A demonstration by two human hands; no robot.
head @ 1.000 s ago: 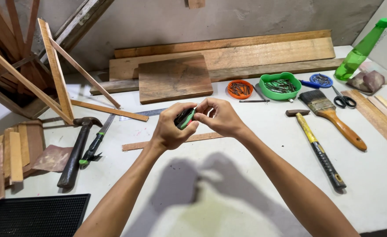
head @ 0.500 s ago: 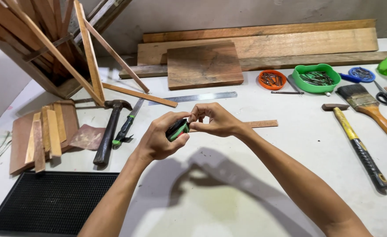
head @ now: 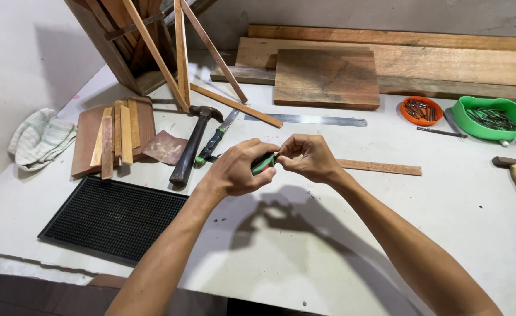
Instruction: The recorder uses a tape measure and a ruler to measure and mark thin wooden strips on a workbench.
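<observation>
Here my left hand (head: 234,172) is wrapped around a small green and black tool (head: 262,164), fingers closed tight on its body so that only its front end shows past my thumb. My right hand (head: 308,157) meets it from the other side, fingertips pinched together on the tip of that same tool; what they grip there is too small for me to tell. Both hands hover just above the white worktop (head: 328,246), near its middle, with their shadow lying below them.

Just behind my right hand lies a thin wooden strip (head: 381,168), flat and running off to the right. To the left of my left hand rest a hammer (head: 192,146) with a dark handle and, beside it, a knife (head: 216,139) with a green and black grip. Further left a black ribbed mat (head: 114,217) lies at the worktop's near edge, and above it a stack of short wood slats (head: 114,137) sits on a brown board, with a striped cloth (head: 41,139) off to its side. A steel ruler (head: 308,120) lies behind the hands, in front of a dark wooden plank (head: 326,77). At the right stand an orange dish of nails (head: 421,110) and a green bowl of nails (head: 491,117), close together.
</observation>
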